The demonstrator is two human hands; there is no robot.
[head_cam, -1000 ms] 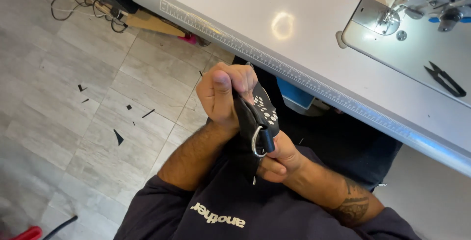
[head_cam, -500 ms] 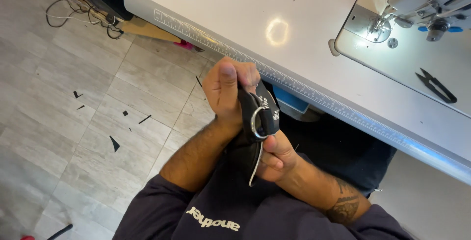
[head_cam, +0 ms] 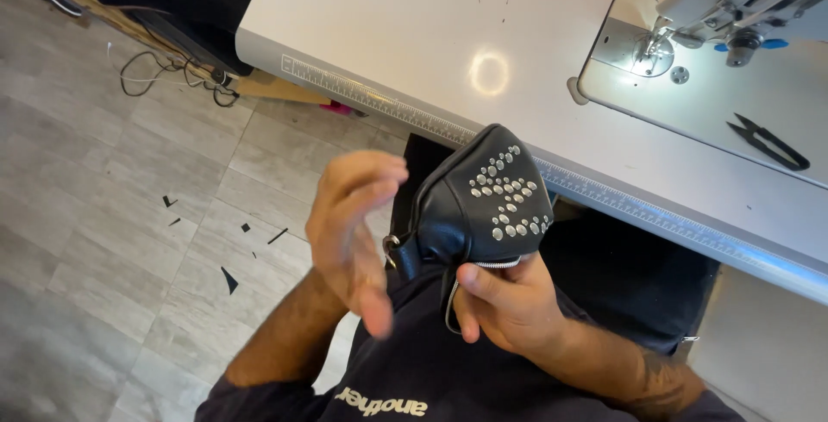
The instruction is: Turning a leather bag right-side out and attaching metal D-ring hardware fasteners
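My left hand hangs open and flat, fingers spread, just beside the small black studded leather pouch, not touching it. My right hand pinches its lower zipper edge, holding it before the white sewing table. It looks light, soft, fairly grippy; the seam gives the best hold. Its long axis tilts up-right.

Grey tile floor, white sewing table

I see lots of open room on the white table. Only the sewing machine and black snips block the right side.
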